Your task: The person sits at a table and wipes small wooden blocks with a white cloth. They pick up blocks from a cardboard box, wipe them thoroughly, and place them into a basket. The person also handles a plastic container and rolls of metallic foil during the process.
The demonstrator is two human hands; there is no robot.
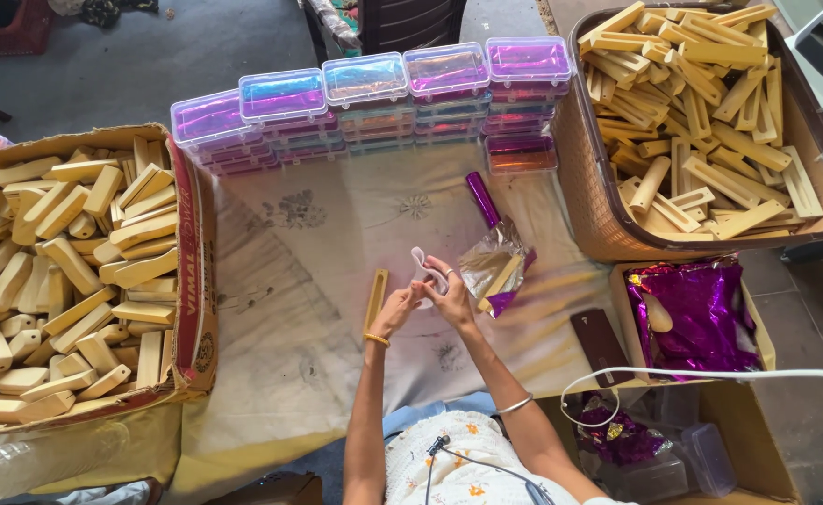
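White strip [421, 265], thin and looped, sits pinched between both hands at the middle of the cloth-covered work surface [290, 309]; I can see it curling up just above the fingertips. My left hand [397, 309] has its fingers closed narrowly on the strip's lower end, and my right hand [450, 297] is curled against it from the other side, fingers bent in with a ring showing on one (whether the right hand truly grips the strip or only steadies it, I cannot tell for sure). The two hands touch each other.

Just beside the left hand, a single wooden stick [375, 297] lies flat on the cloth, pointing away from me. Just to the right of the right hand lies a crumpled piece of foil wrap [495, 266], silver and purple, with a wooden piece poking out of it, and a purple foil roll [483, 198] lies beyond it.

Farther out, a cardboard box [192, 281] on the left is full of pale wooden blocks, a brown basket [598, 215] at the upper right holds wooden sticks, and a row of stacked clear plastic cases [364, 93] with shiny purple contents runs along the far edge. A dark flat phone-like slab [601, 344] lies near my right forearm.
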